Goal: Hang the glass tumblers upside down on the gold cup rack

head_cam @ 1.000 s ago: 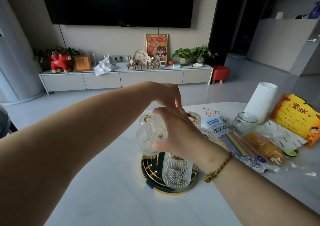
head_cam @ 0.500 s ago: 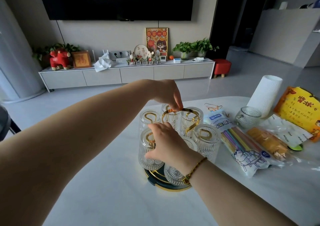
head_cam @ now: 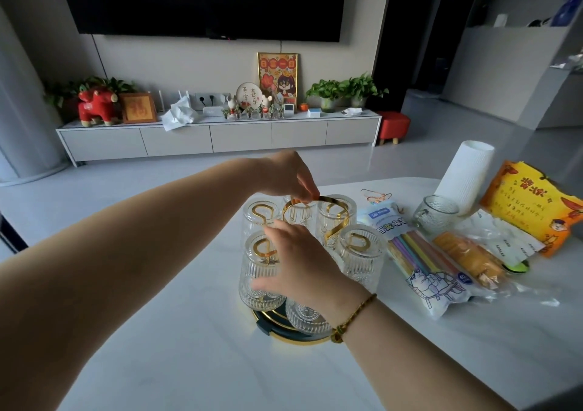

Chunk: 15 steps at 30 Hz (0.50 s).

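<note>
The gold cup rack (head_cam: 331, 230) stands on its dark round base (head_cam: 268, 327) on the white table, with several ribbed glass tumblers hanging upside down on its pegs. My left hand (head_cam: 288, 175) pinches the rack's gold ribbon handle at the top. Over the near side of the rack, my right hand (head_cam: 304, 268) has its thumb and fingers around the front-left tumbler (head_cam: 257, 279), which sits upside down on its peg. Another inverted tumbler (head_cam: 307, 316) shows just under my right wrist. The far tumblers (head_cam: 262, 218) are partly hidden by my hands.
An upright glass cup (head_cam: 437, 218) stands to the right of the rack, beside a white ribbed vase (head_cam: 468, 177). A straw packet (head_cam: 419, 259), an orange snack pack (head_cam: 473, 260) and a yellow bag (head_cam: 536, 202) lie along the table's right side.
My right hand lowered the tumbler from above the rack down onto the front-left peg. My left hand stayed on the handle. The view tilted down slightly.
</note>
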Motion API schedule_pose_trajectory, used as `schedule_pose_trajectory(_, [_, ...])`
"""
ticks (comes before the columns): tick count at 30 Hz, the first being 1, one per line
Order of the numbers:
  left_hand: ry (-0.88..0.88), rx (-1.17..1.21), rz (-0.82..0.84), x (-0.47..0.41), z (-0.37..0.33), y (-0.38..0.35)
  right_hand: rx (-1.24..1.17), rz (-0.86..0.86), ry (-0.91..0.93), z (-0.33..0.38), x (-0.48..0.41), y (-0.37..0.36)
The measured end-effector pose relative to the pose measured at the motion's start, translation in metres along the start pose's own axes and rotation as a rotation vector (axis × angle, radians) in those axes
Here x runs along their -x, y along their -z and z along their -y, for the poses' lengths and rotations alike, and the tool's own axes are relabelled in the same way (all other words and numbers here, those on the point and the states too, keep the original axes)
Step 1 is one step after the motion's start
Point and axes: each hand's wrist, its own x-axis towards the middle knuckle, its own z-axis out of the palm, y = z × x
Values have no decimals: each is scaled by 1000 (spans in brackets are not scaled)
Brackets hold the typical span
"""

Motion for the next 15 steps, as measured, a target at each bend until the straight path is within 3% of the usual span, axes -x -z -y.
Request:
schedule_pose_trajectory(3, [-31,-29,-32,-2,5,-5,-92,-112,-2,-5,17,2])
schedule_pose_trajectory(7, [-42,-40,-120,6,6,-15,-273,-392,-32,-14,51,-2])
schedule_pose_trajectory(10, [-67,-104,-273,13,6,-31,-316,-609,-71,-23,73,-19])
schedule_pose_trajectory(15, [-50,2,-545,42,11,-61,-397,-743,-116,-26,94,-37])
